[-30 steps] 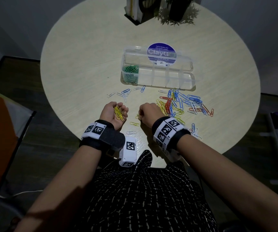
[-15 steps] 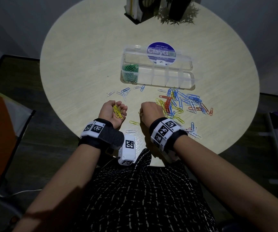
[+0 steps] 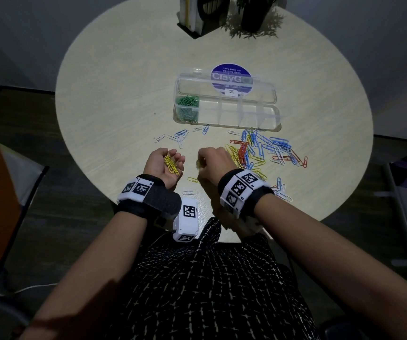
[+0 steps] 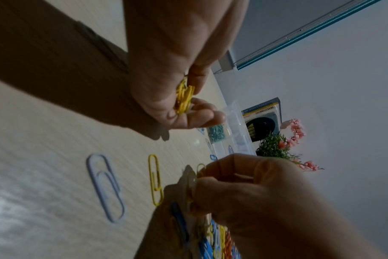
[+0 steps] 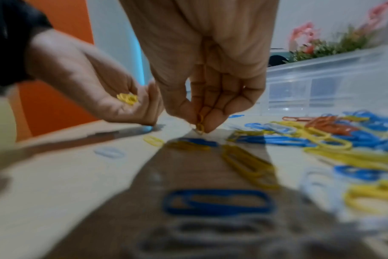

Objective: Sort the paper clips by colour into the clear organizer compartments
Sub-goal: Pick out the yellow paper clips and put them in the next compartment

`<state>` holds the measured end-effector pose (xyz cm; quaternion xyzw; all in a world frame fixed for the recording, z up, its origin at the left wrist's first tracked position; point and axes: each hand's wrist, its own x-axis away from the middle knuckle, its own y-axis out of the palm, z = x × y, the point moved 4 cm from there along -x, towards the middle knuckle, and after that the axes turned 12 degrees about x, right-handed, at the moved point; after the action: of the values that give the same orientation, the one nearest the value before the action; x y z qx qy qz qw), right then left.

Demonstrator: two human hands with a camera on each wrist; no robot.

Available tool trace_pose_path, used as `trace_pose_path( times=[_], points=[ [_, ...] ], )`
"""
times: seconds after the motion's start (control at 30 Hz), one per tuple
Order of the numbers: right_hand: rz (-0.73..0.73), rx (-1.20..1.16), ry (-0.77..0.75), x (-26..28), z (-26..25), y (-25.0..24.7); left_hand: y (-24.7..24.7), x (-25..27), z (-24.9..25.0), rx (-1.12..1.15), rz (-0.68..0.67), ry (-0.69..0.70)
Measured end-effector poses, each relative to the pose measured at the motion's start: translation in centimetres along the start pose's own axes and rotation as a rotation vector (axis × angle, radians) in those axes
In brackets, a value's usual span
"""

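My left hand (image 3: 167, 163) lies palm up near the table's front edge, its fingers curled round a bunch of yellow paper clips (image 3: 171, 164) (image 4: 184, 98) (image 5: 127, 99). Just to its right, my right hand (image 3: 213, 163) pinches a yellow paper clip (image 5: 199, 125) (image 4: 199, 172) between thumb and fingertips, just above the table. One loose yellow clip (image 3: 193, 179) and a white clip (image 3: 189, 192) lie between the hands. A mixed pile of blue, yellow, red and white clips (image 3: 263, 150) lies to the right. The clear organizer (image 3: 227, 119) stands behind, with green clips (image 3: 187, 104) in its leftmost compartment.
The organizer's lid (image 3: 227, 90) lies open behind it, over a round blue sticker (image 3: 232, 77). A few blue and white clips (image 3: 180, 136) lie in front of the organizer's left end. A book holder (image 3: 197, 13) and a potted plant (image 3: 254, 18) stand at the table's far edge.
My right hand has lifted slightly with a yellow clip pinched in it and edged towards the left hand. The left hand has stayed cupped around its yellow clips.
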<state>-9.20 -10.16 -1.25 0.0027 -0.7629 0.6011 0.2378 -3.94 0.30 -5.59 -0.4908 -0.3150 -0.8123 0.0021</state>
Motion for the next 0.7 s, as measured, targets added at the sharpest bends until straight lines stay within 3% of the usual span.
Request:
trace_pose_path(
  times=[0.07, 0.17, 0.33, 0.7],
  points=[
    [-0.057, -0.099, -0.007, 0.5, -0.7, 0.7, -0.3, -0.1, 0.5, 0.013, 0.008, 0.009],
    [-0.098, -0.051, -0.017, 1.1, -1.4, 1.6, -0.7, -0.1, 0.9, 0.034, 0.019, 0.021],
    [-0.055, 0.100, -0.047, 1.1, -1.7, 1.5, -1.0, -0.2, 0.9, 0.044, 0.033, 0.019],
    [-0.040, 0.194, -0.152, 0.1, -2.2, 1.3, -0.5, -0.3, 1.2, 0.056, 0.000, 0.017]
  ],
)
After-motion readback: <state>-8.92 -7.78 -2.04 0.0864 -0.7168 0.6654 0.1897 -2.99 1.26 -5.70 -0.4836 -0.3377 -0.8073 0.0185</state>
